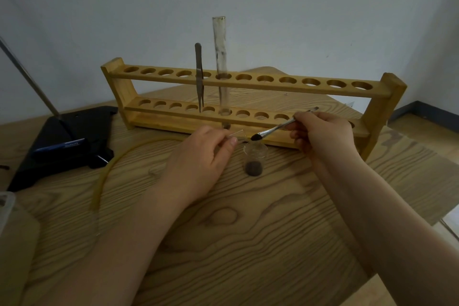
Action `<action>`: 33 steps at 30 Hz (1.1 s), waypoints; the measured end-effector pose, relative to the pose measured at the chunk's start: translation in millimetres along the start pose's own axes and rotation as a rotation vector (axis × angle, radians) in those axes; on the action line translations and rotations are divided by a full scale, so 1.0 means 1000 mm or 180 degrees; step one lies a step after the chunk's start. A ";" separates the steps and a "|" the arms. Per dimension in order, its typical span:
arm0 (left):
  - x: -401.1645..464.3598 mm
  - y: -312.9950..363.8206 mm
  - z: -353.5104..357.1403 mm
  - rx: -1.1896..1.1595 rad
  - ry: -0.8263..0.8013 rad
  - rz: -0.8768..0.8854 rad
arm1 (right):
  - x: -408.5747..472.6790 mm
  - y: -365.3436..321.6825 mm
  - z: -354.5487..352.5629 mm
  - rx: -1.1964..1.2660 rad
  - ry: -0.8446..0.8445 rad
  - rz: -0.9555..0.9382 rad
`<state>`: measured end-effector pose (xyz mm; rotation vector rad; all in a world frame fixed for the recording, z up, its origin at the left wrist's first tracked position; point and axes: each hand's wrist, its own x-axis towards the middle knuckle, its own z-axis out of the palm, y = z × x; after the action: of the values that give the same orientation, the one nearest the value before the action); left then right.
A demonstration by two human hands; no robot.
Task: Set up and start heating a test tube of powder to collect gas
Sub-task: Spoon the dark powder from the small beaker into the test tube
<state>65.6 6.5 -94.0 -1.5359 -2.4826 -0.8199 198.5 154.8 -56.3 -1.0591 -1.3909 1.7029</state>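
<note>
Right hand (320, 131) pinching spatula (280, 126) loaded with dark powder, left hand (201, 154) pinching glass lid (237, 134), over open jar (254, 159), rack (248, 97) beyond

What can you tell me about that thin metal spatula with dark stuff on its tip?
The spatula is a slim, silvery metal rod, tilted with its handle end up to the right. The right hand pinches it near the upper end. Its lower tip carries a small heap of dark powder, held just above the open mouth of a small clear glass jar with more powder inside, in front of the wooden rack.
</note>
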 end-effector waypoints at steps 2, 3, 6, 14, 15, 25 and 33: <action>-0.001 0.000 0.000 0.0025 -0.0017 -0.0011 | 0.000 -0.001 0.001 -0.0006 0.0002 -0.0012; -0.001 0.001 0.000 0.0046 -0.0020 -0.0006 | -0.001 -0.001 0.002 -0.0016 -0.0001 -0.0026; 0.000 0.001 0.000 0.0064 0.0015 0.0025 | -0.003 0.000 0.005 -0.0045 -0.0014 -0.0083; 0.000 0.003 0.001 0.0055 0.0009 -0.0020 | -0.005 0.000 0.013 -0.0169 -0.0035 -0.0194; 0.000 0.003 0.000 0.0029 0.0011 -0.0023 | -0.005 0.000 0.014 -0.0181 -0.0041 -0.0205; 0.001 0.008 -0.003 -0.0084 0.0061 -0.0083 | -0.011 -0.001 0.026 -0.0550 -0.0054 -0.0784; 0.002 0.006 -0.008 -0.0335 0.0237 -0.0206 | -0.015 -0.007 0.040 -0.0808 -0.0234 -0.1512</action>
<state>68.8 6.0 -84.4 -1.4344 -2.4840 -1.0138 169.4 126.2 -43.3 -0.7196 -1.7740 1.2528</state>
